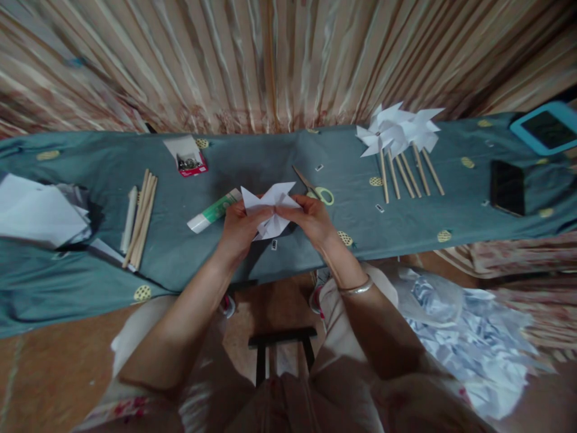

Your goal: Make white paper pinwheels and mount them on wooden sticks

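Observation:
A white folded paper pinwheel (273,207) is held above the table between my two hands. My left hand (241,224) grips its left side, with the thumb pressed near the centre. On the right side my right hand (312,218) pinches it, its thumb also reaching the centre. A green and white glue stick (215,210) lies just left of my left hand. Scissors (318,191) with light green handles rest beyond my right hand. Several finished-looking white pinwheels (399,131) on wooden sticks lie to the right.
An open red and white box (189,162) of small metal pieces stands at the back left. Wooden sticks (143,222) and white paper (40,210) lie left. A phone (507,187) and blue-framed tablet (547,128) are far right. Crumpled paper (469,343) is heaped below the table.

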The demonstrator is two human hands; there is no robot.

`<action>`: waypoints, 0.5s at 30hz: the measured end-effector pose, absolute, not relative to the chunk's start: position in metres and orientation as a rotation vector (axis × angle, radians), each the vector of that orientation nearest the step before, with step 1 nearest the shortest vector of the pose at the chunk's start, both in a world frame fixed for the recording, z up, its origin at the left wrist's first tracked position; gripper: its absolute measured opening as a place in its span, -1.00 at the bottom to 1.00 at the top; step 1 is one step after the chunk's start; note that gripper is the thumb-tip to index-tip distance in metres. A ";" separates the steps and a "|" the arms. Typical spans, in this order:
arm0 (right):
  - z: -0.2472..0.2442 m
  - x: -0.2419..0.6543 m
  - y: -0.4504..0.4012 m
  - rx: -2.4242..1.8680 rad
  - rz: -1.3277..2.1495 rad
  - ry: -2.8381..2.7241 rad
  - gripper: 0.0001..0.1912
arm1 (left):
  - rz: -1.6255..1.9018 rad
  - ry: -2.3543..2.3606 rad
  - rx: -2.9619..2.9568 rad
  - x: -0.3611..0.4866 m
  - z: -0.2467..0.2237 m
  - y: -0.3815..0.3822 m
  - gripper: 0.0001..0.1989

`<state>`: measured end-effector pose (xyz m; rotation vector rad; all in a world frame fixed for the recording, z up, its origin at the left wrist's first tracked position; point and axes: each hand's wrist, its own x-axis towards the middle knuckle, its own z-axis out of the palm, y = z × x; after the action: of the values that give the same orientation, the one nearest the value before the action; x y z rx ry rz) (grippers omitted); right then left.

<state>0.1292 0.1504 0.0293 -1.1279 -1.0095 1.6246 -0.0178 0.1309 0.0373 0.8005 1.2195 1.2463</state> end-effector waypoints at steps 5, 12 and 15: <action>0.026 0.126 0.151 -1.138 1.637 -0.984 -0.68 | 1.248 1.215 0.806 -0.019 0.038 0.130 -0.79; 0.024 0.133 0.156 -1.133 1.682 -0.854 -0.77 | 1.309 1.085 0.822 -0.034 0.044 0.132 -0.49; 0.027 0.138 0.157 -1.122 1.696 -0.802 -0.76 | 1.290 1.082 1.032 -0.041 0.045 0.128 -0.49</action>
<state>0.1377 0.1574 0.0271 -1.1219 -0.8020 1.6958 -0.0415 0.1281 0.0451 1.0323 1.0818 1.2895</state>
